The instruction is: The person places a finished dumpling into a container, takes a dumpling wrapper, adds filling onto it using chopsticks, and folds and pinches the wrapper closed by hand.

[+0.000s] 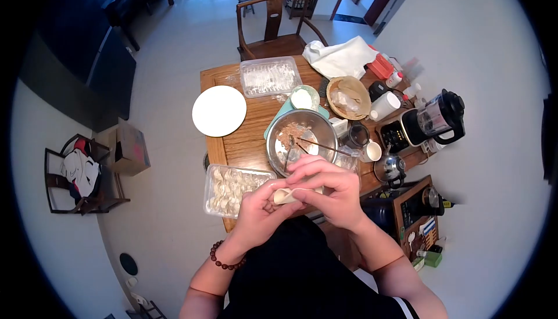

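Observation:
Between my two hands is a folded dumpling (286,196), its pale wrapper pinched by the fingers of both. My left hand (261,211) closes around its left side, a beaded bracelet on that wrist. From the right, my right hand (328,188) presses thumb and fingers on the wrapper, hiding part of it. Just beyond the hands stands a metal bowl (271,144) with some meat filling (289,133), chopsticks (322,146) and a spoon in it. Left of my hands, a clear plastic tray (207,205) holds several rows of finished dumplings (229,188).
On the wooden table (256,126) lie a white plate (220,111), a floured plastic tray (270,78), a small bowl of white powder (302,98) and a round basket (349,97). A blender (430,118) and kettle (389,169) stand at the right. A wooden chair (276,25) is behind the table.

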`<state>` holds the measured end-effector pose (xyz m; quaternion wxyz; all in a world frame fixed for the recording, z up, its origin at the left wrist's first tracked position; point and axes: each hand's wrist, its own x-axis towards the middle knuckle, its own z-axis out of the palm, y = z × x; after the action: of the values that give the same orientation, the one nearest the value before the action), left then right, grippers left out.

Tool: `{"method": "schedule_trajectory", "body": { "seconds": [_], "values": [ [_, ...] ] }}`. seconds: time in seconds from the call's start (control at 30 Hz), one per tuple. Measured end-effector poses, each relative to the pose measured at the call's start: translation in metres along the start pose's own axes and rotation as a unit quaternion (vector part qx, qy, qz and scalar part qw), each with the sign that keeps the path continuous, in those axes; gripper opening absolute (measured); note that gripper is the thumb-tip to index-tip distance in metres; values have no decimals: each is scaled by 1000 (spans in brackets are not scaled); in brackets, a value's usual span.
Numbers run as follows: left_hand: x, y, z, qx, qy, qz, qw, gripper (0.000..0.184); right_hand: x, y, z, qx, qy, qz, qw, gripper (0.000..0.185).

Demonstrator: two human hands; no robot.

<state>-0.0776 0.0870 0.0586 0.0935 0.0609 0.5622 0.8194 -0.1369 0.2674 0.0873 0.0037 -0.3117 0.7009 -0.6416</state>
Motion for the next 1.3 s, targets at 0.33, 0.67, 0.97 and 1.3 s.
{"method": "schedule_trajectory", "body": {
  "seconds": [0.33,0.67,0.97,1.3],
  "values": [
    [-2,6,-10,92,11,49,994,31,-6,-6,12,-54,35,30,997,17],
    [3,-14,-19,52,43,103,992,38,-19,0,29,36,163,104,980,71],
    [12,-26,-19,231,93,245,937,42,-30,11,39,134,237,165,948,40],
    [16,-19,-18,341,108,286,889,48,-26,10,39,38,243,105,964,24]
  ]
}}
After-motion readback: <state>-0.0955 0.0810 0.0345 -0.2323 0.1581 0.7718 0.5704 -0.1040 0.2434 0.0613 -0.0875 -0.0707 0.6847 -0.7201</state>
